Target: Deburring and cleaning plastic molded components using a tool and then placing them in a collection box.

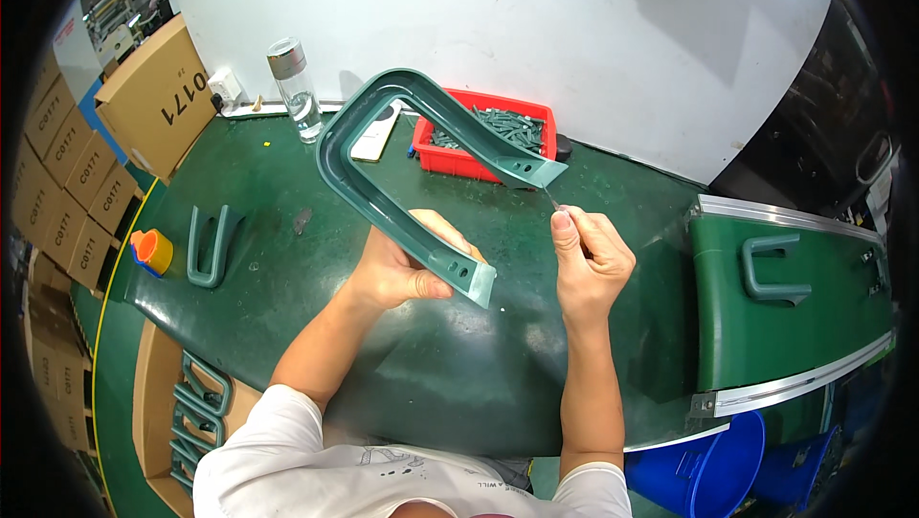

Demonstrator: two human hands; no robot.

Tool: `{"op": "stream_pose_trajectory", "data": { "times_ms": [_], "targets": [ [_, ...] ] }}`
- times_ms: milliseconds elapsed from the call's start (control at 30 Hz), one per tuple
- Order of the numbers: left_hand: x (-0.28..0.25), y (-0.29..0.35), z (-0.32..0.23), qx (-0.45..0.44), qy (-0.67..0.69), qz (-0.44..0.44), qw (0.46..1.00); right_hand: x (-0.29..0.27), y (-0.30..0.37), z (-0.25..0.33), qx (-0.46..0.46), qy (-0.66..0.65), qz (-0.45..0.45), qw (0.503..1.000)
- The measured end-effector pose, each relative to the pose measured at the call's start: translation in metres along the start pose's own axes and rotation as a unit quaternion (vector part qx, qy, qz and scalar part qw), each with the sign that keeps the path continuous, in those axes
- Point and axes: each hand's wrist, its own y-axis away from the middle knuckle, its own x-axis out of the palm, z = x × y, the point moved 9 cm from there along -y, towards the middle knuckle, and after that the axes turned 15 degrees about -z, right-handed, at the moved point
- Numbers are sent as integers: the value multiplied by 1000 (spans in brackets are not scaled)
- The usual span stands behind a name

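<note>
A large green U-shaped plastic handle (347, 159) is held up over the table, its open side facing right. My left hand (394, 264) is wrapped round its lower arm, close to the end with small holes. Just below the tip of the upper arm, my right hand (592, 259) is closed in a pinch. A thin dark sliver shows between its thumb and forefinger, too small to name. Behind the handle stands a red bin (458, 166) full of small green pieces. Another green handle (209, 250) lies on the table to the left.
On the right, a green conveyor belt (756, 341) carries another handle (750, 274). A glass bottle (302, 106) stands by the back wall. An orange roll-like item (153, 252) sits at the left edge. Lower left, a carton (156, 394) contains several handles; a blue bin (704, 470) is lower right.
</note>
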Motion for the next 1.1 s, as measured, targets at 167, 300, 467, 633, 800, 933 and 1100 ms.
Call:
{"op": "stream_pose_trajectory", "data": {
  "times_ms": [167,300,467,633,800,933,1100],
  "targets": [
    [-1,1,2,-2,12,-8,1000,1,-1,3,-22,17,0,1000],
    [5,4,3,5,26,-9,1000,-6,-4,8,-82,37,-38,995],
    [18,7,3,18,18,37,999,-30,-18,-27,-1,89,-114,989],
    [16,2,4,6,51,46,998,-16,-18,-41,237,-141,-5,961],
    [18,3,3,-14,31,94,995,6,2,-27,328,-235,169,899],
    [21,3,0,-19,30,94,995,10,7,-25,329,-233,196,894],
    [18,3,1,-21,31,90,995,9,5,-19,298,-230,195,905]
  ]
}}
